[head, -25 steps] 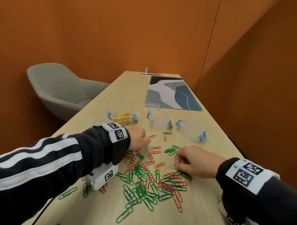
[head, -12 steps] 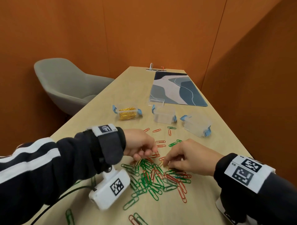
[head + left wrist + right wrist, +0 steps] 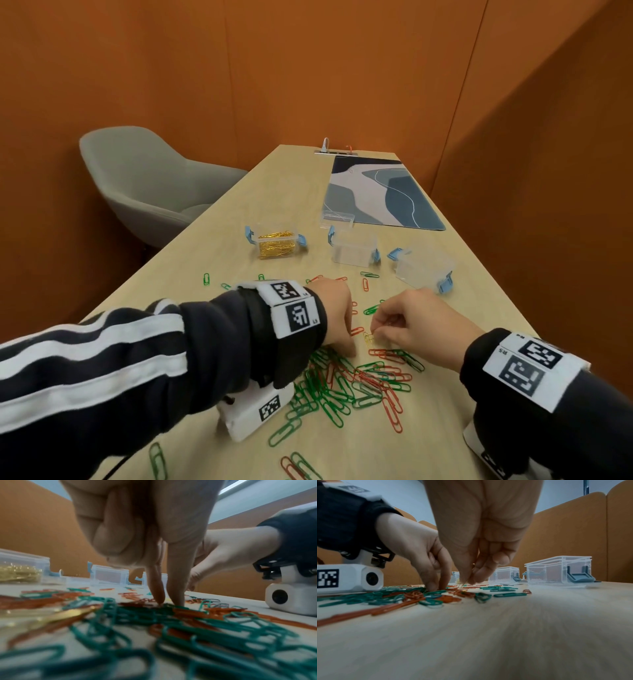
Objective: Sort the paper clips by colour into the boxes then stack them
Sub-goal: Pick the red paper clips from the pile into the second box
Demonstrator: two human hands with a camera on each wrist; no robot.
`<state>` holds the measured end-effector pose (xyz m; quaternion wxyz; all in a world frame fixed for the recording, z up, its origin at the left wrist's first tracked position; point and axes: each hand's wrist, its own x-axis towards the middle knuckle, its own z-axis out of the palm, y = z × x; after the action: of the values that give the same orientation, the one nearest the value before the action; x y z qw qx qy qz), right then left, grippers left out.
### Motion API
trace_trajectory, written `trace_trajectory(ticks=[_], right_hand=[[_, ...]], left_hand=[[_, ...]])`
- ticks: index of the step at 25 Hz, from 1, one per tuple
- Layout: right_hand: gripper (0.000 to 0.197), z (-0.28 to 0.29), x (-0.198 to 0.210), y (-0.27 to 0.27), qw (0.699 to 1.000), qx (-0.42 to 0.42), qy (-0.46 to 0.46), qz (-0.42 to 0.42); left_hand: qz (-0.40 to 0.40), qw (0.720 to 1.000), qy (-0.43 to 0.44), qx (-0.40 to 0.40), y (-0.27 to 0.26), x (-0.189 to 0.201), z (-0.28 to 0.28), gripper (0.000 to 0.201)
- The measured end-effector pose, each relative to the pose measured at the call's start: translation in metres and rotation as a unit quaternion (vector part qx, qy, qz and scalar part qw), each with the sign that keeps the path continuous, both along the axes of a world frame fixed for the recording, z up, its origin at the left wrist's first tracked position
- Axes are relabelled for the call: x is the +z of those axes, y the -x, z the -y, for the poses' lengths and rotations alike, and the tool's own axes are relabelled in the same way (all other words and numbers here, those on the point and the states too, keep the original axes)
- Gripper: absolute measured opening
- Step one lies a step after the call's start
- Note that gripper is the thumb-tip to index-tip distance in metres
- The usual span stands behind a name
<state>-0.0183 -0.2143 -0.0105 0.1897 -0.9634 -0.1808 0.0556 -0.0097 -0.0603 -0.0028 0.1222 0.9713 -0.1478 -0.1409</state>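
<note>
the step in hand looks like the last of the gold picking. the right hand point(image 3: 407, 320) has thumb and forefinger curled in a pinch on a gold clip point(image 3: 368, 337) at the 12 o'clock edge of the mixed pile point(image 3: 356, 380), the clip hanging from the fingertips just above the table point(image 3: 445, 428). the left hand point(image 3: 334, 315), close at its 9 o'clock, has two fingers point(image 3: 176, 588) stretched straight down onto the red and green clips, the others curled in – whether it has hold of one i cannot tell, since the tips are buried in the heap.

next, by my reading, the gold clip must travel to the gold box point(image 3: 275, 245) at 11 o'clock, well apart from the hands; that wants a firm pinch, thin wire slips. the two clear boxes point(image 3: 354, 251) at 12 to 1 o'clock look empty, so red and green are unsorted.

a blurred gold clip, possibly two, lies near the left wrist camera; the loose lid point(image 3: 337, 219) is hard to read.
</note>
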Motion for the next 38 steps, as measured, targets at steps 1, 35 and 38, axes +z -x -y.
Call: trace_trajectory(ticks=[1,35,38], right_hand=[[0.013,0.0,0.0,0.0,1.0,-0.004,-0.004,-0.01],[0.021,-0.02,-0.004,-0.001,0.998,-0.022,-0.017,-0.05],[0.022,-0.02,-0.003,-0.001,0.999,-0.014,-0.016,-0.044]], left_hand=[[0.0,1.0,-0.016,-0.002,-0.001,-0.001,0.004,0.032],[-0.085,0.992,0.033,0.091,0.002,0.008,-0.074,0.014],[-0.142,0.974,0.115,0.137,0.004,0.01,-0.087,0.015]])
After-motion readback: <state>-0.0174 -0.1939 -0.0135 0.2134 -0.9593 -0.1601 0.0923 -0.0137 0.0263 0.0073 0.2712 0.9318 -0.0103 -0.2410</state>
